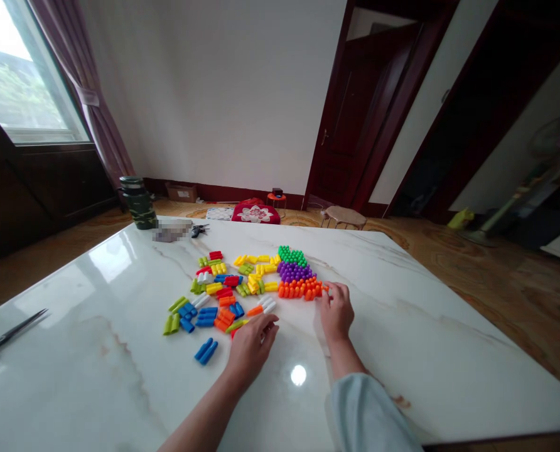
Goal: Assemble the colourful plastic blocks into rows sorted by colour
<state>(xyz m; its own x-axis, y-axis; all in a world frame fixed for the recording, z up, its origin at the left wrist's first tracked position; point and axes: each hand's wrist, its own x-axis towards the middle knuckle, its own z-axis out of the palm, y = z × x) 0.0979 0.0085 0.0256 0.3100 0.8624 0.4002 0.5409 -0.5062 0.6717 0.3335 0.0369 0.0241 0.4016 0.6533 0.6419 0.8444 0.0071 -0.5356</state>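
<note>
My left hand (pixel 255 342) hovers low over the table with loosely curved fingers slightly apart; nothing shows in it. It partly hides a red piece (pixel 233 334) and is beside orange and white bullet-shaped plastic pieces (pixel 269 306). At the right end of a block of upright orange bullet-shaped pieces (pixel 299 289), my right hand (pixel 339 307) has its thumb and fingertips closed around an orange piece. Behind the orange block stand purple pieces (pixel 295 272), then green pieces (pixel 292 255). Yellow pieces (pixel 253 284) lie to the left, among red, blue and lime ones (pixel 171 324).
The pieces spread over a white marble-patterned table (pixel 134 389). Scissors (pixel 7 339) lie at its left edge. Toward the back left are a camouflage flask (pixel 139 204), pliers (pixel 198 231) and a blurred-out item (pixel 171 230). A stool (pixel 344 217) stands beyond the table.
</note>
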